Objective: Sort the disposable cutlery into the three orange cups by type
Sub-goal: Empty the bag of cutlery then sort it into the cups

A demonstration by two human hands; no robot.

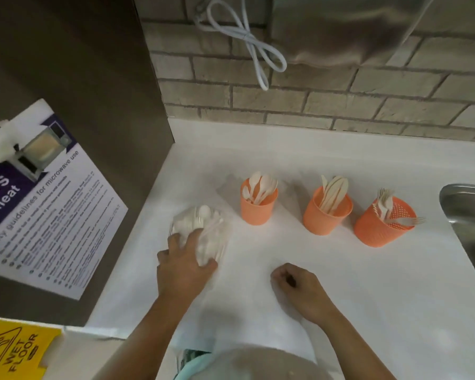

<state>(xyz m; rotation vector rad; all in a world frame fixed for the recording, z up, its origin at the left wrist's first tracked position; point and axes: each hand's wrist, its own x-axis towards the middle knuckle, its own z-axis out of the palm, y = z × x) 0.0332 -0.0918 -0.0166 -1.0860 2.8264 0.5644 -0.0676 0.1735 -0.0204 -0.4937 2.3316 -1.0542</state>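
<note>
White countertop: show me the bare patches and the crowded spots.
Bare: the white countertop in front of the three orange cups, between the right hand and the steel sink; the strip behind the cups, along the brick wall. Crowded: left, where the left hand holds the clear tub of white cutlery.

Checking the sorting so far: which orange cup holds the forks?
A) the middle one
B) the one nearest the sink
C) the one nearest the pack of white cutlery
B: pronged forks stand in the rightmost orange cup, beside the sink.
</note>
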